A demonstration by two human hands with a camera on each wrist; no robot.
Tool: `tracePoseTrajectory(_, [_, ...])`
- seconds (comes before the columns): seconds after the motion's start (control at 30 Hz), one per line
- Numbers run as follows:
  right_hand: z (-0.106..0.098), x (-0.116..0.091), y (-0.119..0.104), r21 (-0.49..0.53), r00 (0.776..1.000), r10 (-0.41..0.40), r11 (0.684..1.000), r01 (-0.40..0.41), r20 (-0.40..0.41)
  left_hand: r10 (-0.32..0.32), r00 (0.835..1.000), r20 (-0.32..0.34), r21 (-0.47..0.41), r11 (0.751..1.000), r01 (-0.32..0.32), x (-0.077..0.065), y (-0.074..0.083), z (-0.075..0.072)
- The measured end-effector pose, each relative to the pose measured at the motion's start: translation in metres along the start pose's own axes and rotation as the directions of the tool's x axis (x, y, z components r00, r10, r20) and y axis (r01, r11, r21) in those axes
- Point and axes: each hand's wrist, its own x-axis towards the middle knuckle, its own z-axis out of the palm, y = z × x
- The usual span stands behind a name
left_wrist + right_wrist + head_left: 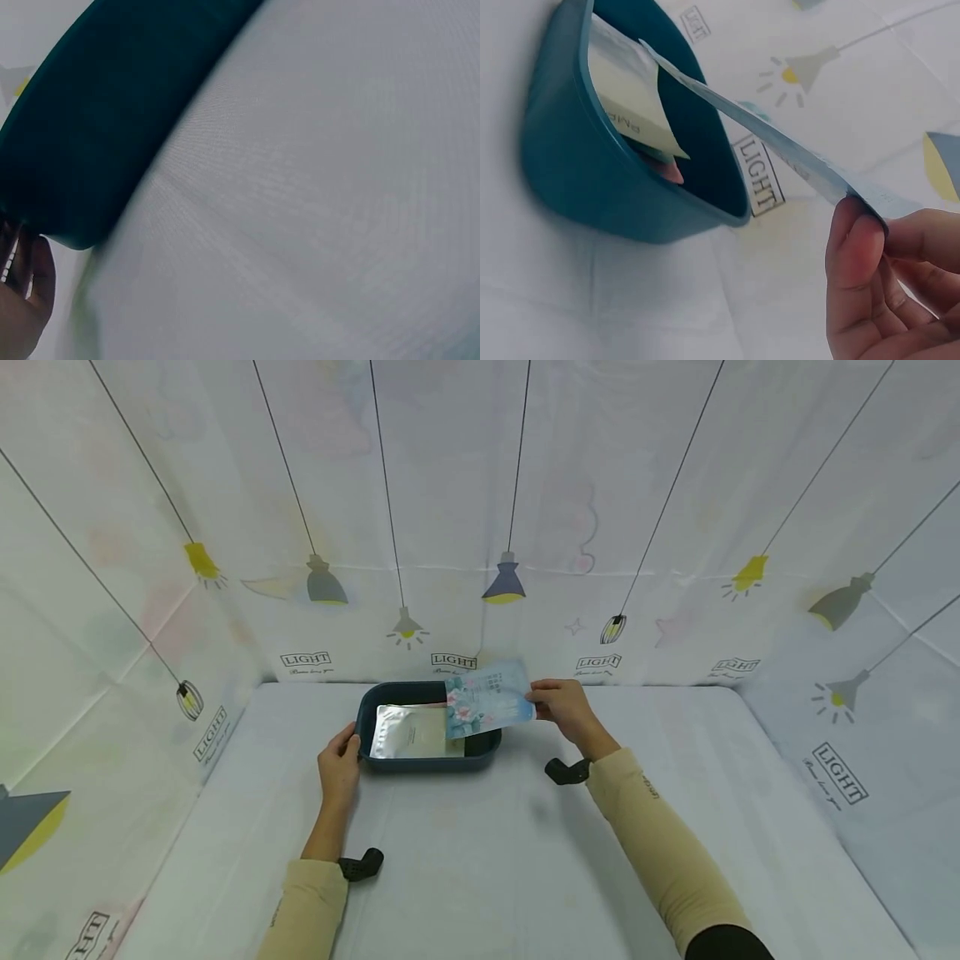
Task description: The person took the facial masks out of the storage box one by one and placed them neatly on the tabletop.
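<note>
At the far side of the table stands a dark teal tub [420, 766], its left end touched by my left hand [339, 768]. The fingers of that hand lie against the tub's outer end wall. My right hand [564, 708] pinches the right edge of a flat light-blue packet [487, 700] with a flower print. The packet slants over the tub's right half, its far end above the opening. Inside the tub lies a silver and cream packet [408, 732]. Beneath it, in the right wrist view, other flat pieces [660, 161] show only in part.
White cloth covers the table [480, 860]. A white curtain [450, 485] printed with lamps hangs right behind the tub and along both sides. Each wrist wears a black camera mount, one on the left [362, 865] and one on the right [566, 771].
</note>
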Motion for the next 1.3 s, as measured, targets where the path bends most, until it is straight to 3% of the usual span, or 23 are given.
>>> tracePoseTrajectory(0.43, [-0.048, -0.001, 0.017, 0.045, 1.0, 0.006, 0.999, -0.004, -0.028, -0.002, 1.0, -0.002, 0.018, 1.0, 0.002, 0.0, -0.001, 0.0])
tracePoseTrajectory(0.83, [-0.084, 0.001, 0.037, 0.078, 0.991, 0.104, 0.992, -0.098, -0.08, -0.013, 1.0, -0.008, 0.022, 1.0, 0.013, -0.001, -0.003, 0.001])
tracePoseTrajectory(1.3, [-0.089, 0.015, 0.075, 0.092, 0.971, 0.205, 0.977, -0.195, -0.122, -0.005, 1.0, 0.007, 0.012, 1.0, 0.005, -0.003, 0.003, 0.0])
